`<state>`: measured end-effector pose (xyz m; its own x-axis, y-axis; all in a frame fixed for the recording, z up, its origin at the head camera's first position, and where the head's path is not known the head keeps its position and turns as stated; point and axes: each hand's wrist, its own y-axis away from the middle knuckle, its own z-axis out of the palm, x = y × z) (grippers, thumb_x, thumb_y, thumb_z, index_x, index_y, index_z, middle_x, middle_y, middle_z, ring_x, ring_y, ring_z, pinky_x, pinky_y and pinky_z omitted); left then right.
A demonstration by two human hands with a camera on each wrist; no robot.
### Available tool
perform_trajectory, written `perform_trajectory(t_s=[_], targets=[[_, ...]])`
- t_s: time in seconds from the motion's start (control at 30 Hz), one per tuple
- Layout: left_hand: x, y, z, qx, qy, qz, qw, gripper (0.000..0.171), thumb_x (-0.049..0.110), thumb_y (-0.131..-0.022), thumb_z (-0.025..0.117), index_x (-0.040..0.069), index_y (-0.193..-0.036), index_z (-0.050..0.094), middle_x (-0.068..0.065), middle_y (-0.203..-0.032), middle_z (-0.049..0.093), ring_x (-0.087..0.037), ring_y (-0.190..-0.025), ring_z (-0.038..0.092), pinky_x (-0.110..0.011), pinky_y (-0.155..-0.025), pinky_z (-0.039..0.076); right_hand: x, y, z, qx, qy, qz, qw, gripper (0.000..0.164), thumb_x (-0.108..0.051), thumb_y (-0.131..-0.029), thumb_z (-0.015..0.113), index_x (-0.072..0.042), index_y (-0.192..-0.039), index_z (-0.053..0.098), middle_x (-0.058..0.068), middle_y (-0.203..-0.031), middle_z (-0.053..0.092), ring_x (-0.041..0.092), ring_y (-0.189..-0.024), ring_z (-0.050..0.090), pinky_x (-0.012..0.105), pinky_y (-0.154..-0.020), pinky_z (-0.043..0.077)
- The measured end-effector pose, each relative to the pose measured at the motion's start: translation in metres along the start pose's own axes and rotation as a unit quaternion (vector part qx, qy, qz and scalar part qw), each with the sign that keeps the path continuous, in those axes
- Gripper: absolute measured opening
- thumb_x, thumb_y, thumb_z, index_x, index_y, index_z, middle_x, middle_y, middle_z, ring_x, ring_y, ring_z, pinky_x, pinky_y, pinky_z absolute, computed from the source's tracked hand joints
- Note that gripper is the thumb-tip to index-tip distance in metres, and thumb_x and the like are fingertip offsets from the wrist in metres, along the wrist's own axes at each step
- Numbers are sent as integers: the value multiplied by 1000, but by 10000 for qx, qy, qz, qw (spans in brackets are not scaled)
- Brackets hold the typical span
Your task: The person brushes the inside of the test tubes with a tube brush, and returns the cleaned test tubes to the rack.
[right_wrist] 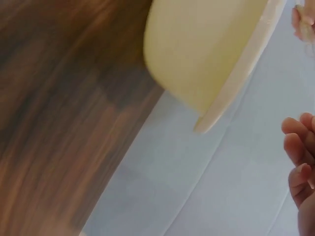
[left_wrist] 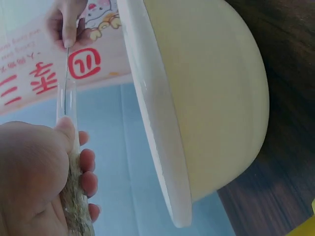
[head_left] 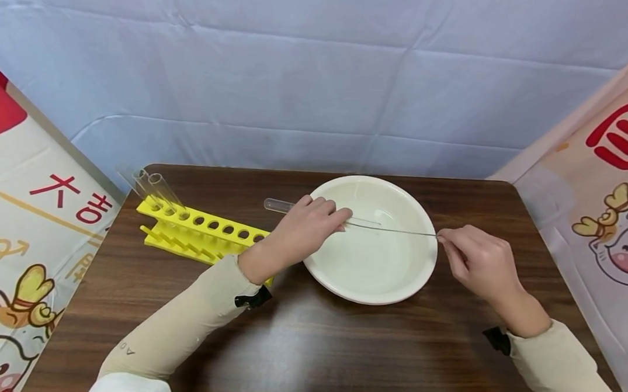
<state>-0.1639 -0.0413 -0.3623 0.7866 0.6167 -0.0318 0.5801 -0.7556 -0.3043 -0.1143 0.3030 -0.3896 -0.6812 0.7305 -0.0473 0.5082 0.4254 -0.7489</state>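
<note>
One test tube (left_wrist: 75,187), ends beyond left grip (head_left: 313,222).

The tube (head_left: 278,206) looks glassy, the basin (left_wrist: 216,108) glossy, the tabletop (head_left: 363,357) wood-grained.

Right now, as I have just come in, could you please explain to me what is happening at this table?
A person holds a clear tube in the left hand, over a white basin. The right hand pinches a thin wire that runs into the tube's mouth. Something bristly, perhaps a brush head, shows inside the tube. Beyond the left forearm, other clear tubes stand in one end of a yellow rack.
</note>
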Motion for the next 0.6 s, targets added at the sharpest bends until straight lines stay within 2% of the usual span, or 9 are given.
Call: perform_trajectory(t_s=[0.17,0.43,0.5,0.6], targets=[[0,-2,0,105,-187,-127,9997,20,30,-106,57,17,-120,62,-2,-92,61,-19,-83,58,-31,-72,39,-5,-7,7,-110,-242,117,9996,45,-32,-108,50,-1,-88,76,10,-72,68,17,-51,53,36,-41,42],[1,-1,-1,-72,-157,-134,9998,23,29,-105,60,16,-124,61,-4,-96,62,-20,-87,60,-32,-75,42,-17,-13,17,-232,-492,248,9982,47,-35,-108,48,-2,-90,76,10,-74,70,19,-54,58,40,-45,47],[2,-1,0,-101,-149,-126,9998,24,29,-105,60,16,-125,61,-4,-97,63,-20,-88,60,-32,-75,42,-20,-15,18,-275,-557,276,9977,41,-31,-107,51,-3,-90,76,9,-75,70,18,-56,59,39,-47,47],[3,-1,1,-129,-128,-112,9998,24,30,-105,60,17,-125,61,-4,-97,63,-20,-88,59,-32,-74,41,-25,-19,19,-317,-688,366,9965,20,-16,-98,62,-4,-88,75,4,-73,68,13,-56,55,35,-48,45]])
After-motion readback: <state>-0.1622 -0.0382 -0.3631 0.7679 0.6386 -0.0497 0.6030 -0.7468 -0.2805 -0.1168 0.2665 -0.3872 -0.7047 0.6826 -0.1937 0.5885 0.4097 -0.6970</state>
